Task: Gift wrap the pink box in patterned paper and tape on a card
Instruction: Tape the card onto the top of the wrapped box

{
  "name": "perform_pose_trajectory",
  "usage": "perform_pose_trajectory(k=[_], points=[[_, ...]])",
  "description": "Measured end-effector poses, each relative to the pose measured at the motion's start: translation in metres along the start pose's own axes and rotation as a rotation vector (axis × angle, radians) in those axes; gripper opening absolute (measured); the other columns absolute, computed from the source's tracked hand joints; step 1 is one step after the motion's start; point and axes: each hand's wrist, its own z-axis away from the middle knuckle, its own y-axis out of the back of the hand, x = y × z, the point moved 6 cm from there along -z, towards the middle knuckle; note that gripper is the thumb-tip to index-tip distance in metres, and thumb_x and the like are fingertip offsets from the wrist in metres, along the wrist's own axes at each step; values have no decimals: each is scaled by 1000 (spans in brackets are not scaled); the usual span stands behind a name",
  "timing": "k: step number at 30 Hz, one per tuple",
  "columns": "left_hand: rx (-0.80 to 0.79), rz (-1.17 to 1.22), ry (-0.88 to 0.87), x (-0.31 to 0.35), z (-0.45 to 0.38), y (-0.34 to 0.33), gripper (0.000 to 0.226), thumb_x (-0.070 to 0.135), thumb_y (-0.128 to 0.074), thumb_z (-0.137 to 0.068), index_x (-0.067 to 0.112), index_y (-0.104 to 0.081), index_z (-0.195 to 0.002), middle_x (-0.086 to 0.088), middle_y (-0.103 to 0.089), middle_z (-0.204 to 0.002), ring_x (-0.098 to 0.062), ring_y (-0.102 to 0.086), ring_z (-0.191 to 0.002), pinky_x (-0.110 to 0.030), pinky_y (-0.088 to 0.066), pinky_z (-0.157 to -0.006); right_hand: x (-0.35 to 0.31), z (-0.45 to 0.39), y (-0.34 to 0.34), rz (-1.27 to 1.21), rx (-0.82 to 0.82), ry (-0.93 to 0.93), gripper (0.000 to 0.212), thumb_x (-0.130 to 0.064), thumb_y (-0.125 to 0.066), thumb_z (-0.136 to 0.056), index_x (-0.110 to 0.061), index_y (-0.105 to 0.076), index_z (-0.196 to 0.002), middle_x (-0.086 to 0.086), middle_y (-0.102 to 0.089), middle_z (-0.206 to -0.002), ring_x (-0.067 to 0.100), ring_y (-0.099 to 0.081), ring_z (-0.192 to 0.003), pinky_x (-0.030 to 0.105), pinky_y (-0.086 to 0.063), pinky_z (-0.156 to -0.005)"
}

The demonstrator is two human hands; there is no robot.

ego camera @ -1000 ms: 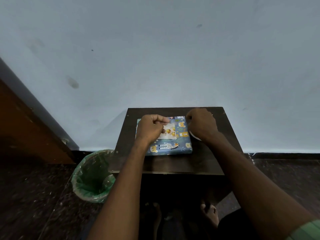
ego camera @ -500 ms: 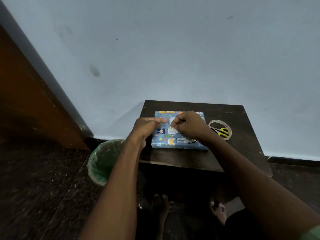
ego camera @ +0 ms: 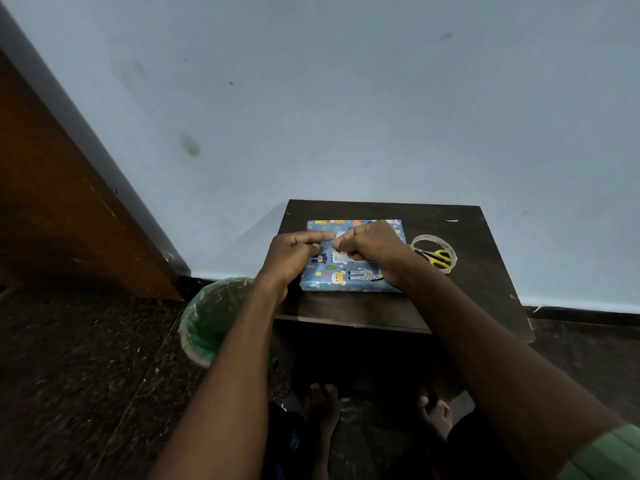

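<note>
The box, wrapped in blue paper with cartoon animals, lies flat on the small dark table. A small pale card lies on its top, mostly hidden by my hands. My left hand hovers over the box's left side with finger and thumb pinched together; a thin clear strip of tape seems to run from them to my right hand, though it is hard to see. My right hand rests over the card with its fingertips pinched at the card's upper left corner.
A roll of clear tape and yellow-handled scissors lie on the table right of the box. A green-lined bin stands on the floor at the table's left. A wooden door is at left, and the wall is behind.
My right hand has moved from the box's right edge leftward onto the card. The view has swung left, so the tape roll and scissors have come into sight.
</note>
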Motion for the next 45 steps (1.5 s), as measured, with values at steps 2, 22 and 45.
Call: perform_pose_trajectory(k=[2, 22, 45], points=[[21, -63, -30, 1, -2, 1, 35, 1, -64, -94, 28, -87, -97, 8, -82, -105, -12, -77, -102, -28, -63, -88, -1, 1, 0, 37, 3, 1, 17, 1, -78, -82, 17, -72, -85, 12, -56, -63, 14, -45, -57, 20, -41, -47], [-12, -70, 74, -5, -16, 0, 18, 21, -87, -86, 4, -84, -87, -10, -82, -88, -30, -80, -89, -43, -64, -85, 3, -6, 12, 372, 85, 93, 16, 4, -76, -78, -9, -81, -88, 1, -72, -74, 18, -65, -65, 33, -55, -61], [97, -405, 38, -5, -14, -1, 10, 24, -87, -77, 17, -84, -71, 3, -79, -73, -18, -77, -81, -35, -61, -77, 1, -6, 0, 609, 101, 122, 30, -13, -80, -74, 14, -68, -76, 8, -47, -60, 17, -40, -59, 30, -32, -55]])
